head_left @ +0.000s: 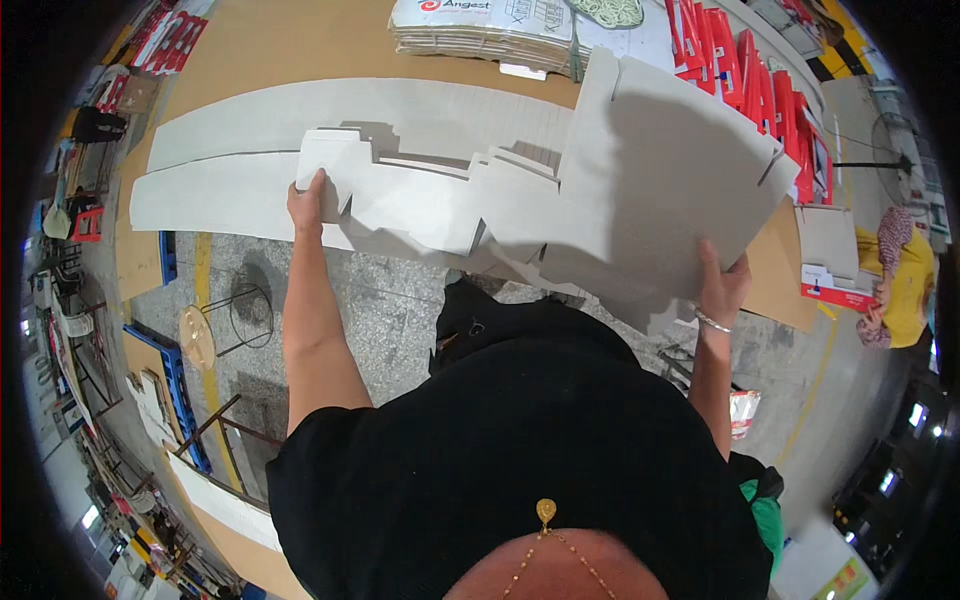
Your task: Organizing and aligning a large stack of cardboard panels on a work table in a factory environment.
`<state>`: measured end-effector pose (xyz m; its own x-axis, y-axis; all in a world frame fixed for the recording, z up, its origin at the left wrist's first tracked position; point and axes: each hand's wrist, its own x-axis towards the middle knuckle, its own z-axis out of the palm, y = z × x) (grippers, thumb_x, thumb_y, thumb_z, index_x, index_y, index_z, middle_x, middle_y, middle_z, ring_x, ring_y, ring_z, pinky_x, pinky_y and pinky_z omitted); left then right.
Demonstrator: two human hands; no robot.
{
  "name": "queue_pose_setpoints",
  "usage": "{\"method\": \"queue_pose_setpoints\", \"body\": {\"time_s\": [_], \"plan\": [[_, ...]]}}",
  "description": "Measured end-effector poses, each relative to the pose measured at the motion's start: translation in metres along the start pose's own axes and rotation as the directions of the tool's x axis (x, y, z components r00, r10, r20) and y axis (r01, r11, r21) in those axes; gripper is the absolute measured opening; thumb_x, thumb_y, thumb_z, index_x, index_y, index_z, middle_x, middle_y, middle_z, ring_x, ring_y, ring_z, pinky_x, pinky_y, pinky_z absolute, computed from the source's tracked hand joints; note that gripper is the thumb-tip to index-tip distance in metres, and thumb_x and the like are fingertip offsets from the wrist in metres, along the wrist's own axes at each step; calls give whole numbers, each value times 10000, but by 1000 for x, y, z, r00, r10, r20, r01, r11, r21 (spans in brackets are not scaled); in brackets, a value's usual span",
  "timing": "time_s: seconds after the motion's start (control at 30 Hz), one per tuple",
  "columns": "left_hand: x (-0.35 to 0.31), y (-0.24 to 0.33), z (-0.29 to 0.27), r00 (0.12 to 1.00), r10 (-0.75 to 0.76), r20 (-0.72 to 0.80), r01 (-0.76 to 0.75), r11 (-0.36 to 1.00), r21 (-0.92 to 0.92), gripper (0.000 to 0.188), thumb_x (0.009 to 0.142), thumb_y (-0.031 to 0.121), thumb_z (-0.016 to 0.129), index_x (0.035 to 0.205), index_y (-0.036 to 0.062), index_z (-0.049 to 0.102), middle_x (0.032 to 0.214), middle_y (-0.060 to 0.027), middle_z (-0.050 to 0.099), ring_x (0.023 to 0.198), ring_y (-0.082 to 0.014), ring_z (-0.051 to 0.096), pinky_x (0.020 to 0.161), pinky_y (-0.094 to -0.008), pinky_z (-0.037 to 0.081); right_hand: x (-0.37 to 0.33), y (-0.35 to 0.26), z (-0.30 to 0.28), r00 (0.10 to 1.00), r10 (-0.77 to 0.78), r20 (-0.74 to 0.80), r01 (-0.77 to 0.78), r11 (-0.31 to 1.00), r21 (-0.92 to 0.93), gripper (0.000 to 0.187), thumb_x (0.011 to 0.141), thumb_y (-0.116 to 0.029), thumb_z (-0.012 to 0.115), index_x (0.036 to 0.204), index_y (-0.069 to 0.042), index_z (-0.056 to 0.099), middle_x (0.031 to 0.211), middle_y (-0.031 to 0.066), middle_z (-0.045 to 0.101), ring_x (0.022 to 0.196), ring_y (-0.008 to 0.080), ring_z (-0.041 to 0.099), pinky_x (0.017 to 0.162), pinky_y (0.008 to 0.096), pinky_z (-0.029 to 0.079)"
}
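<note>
Between my two hands is a die-cut white cardboard sheet with slots, tabs and a wide panel on its right. My left hand grips its narrow left end, thumb on top. At the lower right edge of the wide panel, my right hand pinches the sheet, with its thumb on the face and its fingers mostly behind. The sheet is tilted above the table's near edge. Beneath and behind it, long flat white cardboard pieces lie on the brown table surface.
A stack of flat white cartons sits at the back, with a coil of pale string beside it. Red folded boxes stand in a row at the far right. A person in yellow works at right. A stool stands at left.
</note>
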<state>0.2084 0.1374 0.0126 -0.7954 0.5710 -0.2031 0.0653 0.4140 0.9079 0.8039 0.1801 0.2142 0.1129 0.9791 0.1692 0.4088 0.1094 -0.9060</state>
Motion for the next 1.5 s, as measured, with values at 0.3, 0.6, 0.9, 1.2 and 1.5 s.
{"method": "queue_pose_setpoints", "body": {"time_s": [0.3, 0.6, 0.9, 1.2, 1.5], "plan": [[-21, 68, 54, 741, 628, -237, -384, 686, 618, 808, 656, 304, 763, 1257, -65, 371, 1237, -279, 417, 1140, -358, 429, 943, -418, 362, -2, -23, 15, 996, -47, -75, 36, 990, -136, 332, 769, -158, 703, 1004, 33, 566, 913, 75, 624, 832, 125, 549, 772, 272, 442], [-197, 213, 207, 375, 221, 900, 278, 900, -336, 693, 751, 234, 705, 1286, -29, 352, 1190, -152, 499, 1058, -212, 501, 886, -327, 418, -28, -35, 17, 996, -28, -83, 16, 989, -144, 332, 726, -230, 728, 882, 25, 583, 730, 81, 620, 672, 95, 525, 614, 268, 447], [-315, 285, 117, 680, 444, 584, -174, 871, -459, 358, 700, 202, 748, 935, -34, 615, 840, -91, 632, 739, -144, 589, 671, -261, 476, -42, -46, -56, 997, -71, -20, 73, 989, 129, 326, 729, -169, 712, 954, 17, 568, 888, 54, 606, 796, 125, 547, 721, 278, 449], [-335, 298, 147, 507, 716, 479, -367, 682, -632, 257, 647, 148, 791, 803, 2, 648, 696, -44, 642, 604, -84, 580, 563, -226, 468, -16, 33, -69, 962, -254, -103, 274, 910, 312, 311, 736, -142, 715, 950, 13, 551, 878, 56, 604, 786, 133, 541, 749, 275, 437], [-324, 226, 192, 341, 676, 653, -500, 719, -483, 552, 603, 198, 819, 1066, 48, 560, 924, -31, 597, 860, -105, 544, 730, -258, 458, -24, 104, -58, 973, -168, 157, 179, 982, -59, 405, 681, -132, 750, 1010, 18, 568, 974, 95, 605, 888, 184, 563, 798, 315, 443]]}}
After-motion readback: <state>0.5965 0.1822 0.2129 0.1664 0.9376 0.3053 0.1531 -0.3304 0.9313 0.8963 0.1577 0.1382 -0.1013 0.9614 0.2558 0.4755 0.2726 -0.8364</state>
